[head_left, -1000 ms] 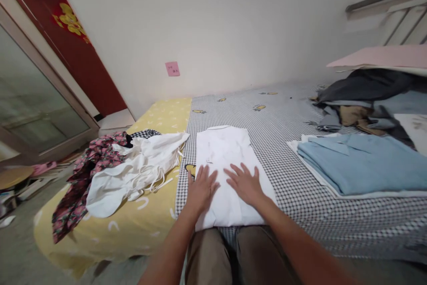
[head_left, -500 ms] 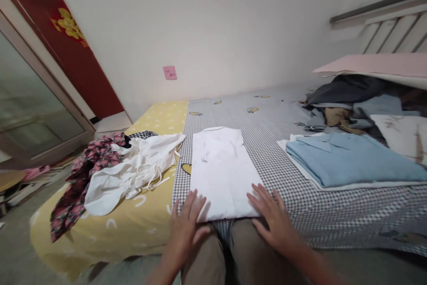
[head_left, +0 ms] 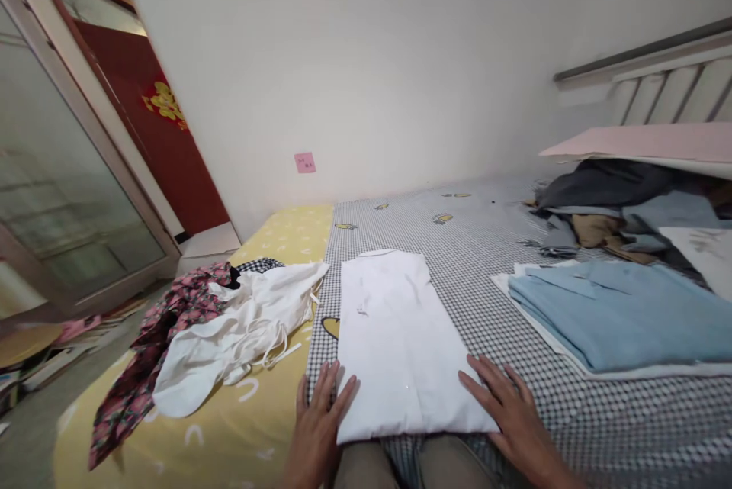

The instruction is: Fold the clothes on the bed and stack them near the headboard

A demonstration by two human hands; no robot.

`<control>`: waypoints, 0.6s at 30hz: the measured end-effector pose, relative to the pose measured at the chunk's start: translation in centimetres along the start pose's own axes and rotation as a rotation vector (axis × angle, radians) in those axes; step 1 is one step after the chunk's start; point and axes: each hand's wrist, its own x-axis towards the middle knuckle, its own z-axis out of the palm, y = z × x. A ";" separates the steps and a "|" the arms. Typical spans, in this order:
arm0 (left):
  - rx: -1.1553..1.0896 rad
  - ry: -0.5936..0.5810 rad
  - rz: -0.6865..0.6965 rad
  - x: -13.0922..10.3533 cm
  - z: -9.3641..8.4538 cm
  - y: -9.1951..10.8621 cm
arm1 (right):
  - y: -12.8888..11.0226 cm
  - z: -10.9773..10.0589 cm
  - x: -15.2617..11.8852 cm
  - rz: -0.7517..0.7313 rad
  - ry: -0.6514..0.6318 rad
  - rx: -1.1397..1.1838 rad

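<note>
A white shirt [head_left: 403,344], folded into a neat rectangle with its collar at the far end, lies flat on the bed in front of my knees. At its near left edge rests my left hand [head_left: 320,413], fingers spread and the fingertips by the cloth. My right hand [head_left: 508,413] lies on the opposite side, its outstretched fingers touching the near right edge. Neither hand grips anything.
To the right, a folded light blue shirt [head_left: 623,313] lies on white cloth, with piled dark clothes [head_left: 611,188] behind it. On the left are a crumpled white garment [head_left: 229,344] and a floral one [head_left: 165,329]. A wall [head_left: 371,77] bounds the bed's far side.
My view has tilted up, so everything sits lower in the picture. My right hand has shifted outward along the shirt's right edge; my left hand stays by the left edge.
</note>
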 end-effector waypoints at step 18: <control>-0.682 -0.261 -0.110 5.6 -5.1 -4.1 | -0.4 -8.4 6.3 0.196 -0.098 0.506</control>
